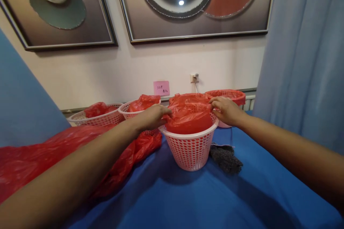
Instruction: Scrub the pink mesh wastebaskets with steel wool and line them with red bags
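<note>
A white perforated plastic basket (191, 150) stands in the middle of the blue cloth-covered table. A red plastic bag (189, 114) sits inside it, bunched above the rim. My left hand (153, 116) grips the bag's left edge at the rim, fingers closed on the plastic. My right hand (227, 110) pinches the bag's right edge, fingers closed too.
Two white baskets (107, 118) holding red bags stand behind on the left, and one with a red liner (231, 94) at the back right. Loose red bags (53, 157) lie at left. A dark grey cloth (225, 158) lies beside the basket. Curtain (303, 61) at right.
</note>
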A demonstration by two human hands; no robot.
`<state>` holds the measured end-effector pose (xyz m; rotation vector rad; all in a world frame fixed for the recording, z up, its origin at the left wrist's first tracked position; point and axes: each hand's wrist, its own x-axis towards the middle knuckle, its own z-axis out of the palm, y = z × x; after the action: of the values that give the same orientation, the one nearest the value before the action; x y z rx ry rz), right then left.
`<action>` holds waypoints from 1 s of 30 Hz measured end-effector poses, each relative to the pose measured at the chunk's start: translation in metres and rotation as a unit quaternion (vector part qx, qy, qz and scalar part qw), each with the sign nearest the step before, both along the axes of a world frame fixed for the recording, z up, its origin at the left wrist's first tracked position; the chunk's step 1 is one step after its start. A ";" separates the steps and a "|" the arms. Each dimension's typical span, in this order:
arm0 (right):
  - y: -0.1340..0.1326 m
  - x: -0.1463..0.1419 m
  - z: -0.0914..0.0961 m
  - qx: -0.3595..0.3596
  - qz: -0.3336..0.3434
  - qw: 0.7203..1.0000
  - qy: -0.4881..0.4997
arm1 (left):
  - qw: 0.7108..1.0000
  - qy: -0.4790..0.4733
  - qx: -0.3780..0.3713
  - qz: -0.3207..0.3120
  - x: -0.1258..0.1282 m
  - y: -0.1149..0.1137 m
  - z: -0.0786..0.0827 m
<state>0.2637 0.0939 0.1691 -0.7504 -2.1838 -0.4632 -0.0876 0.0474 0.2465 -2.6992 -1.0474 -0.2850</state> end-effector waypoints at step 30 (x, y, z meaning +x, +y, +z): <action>-0.049 0.027 -0.092 0.092 -0.013 0.989 0.113 | 0.906 -0.291 0.306 0.011 -0.048 -0.067 -0.125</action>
<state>0.2905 0.0454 0.0769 -0.6959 -1.8944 -0.5559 -0.1354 -0.0191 0.1212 -2.0541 -0.9041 -1.2418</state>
